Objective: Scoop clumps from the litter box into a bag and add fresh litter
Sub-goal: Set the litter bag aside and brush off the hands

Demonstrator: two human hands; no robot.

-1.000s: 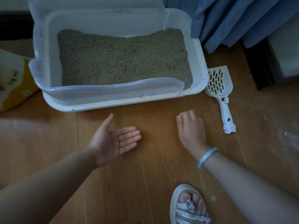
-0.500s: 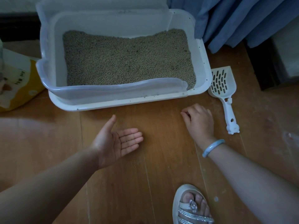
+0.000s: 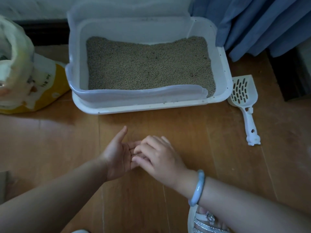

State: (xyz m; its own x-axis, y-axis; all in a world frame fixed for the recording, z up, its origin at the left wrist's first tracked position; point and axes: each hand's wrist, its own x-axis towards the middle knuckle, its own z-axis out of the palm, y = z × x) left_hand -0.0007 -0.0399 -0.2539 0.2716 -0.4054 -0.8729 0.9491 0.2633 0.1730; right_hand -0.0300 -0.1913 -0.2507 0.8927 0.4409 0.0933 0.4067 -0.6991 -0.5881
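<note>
The left hand (image 3: 117, 158) was held palm-up, fingers straight; the right hand (image 3: 161, 158) touched that palm with bent fingers, whether pinching anything I couldn't tell.

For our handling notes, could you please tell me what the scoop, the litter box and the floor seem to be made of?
Scoop: likely white moulded plastic, matte, slotted blade.
Litter box: white plastic base, translucent shiny rim piece.
Floor: seemingly varnished wood, plank seams and sheen.
</note>
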